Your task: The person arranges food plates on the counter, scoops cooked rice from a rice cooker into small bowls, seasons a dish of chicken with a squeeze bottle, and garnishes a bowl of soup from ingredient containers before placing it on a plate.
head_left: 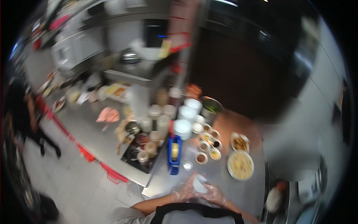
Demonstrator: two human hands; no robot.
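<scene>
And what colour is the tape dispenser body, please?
The tape dispenser body is blue; the head view shows it best.

Shiny grey metal desk above pale grey tiled floor, light-grey panelled wall at right, big dark-brown surface behind, thin white light strip up top.
</scene>
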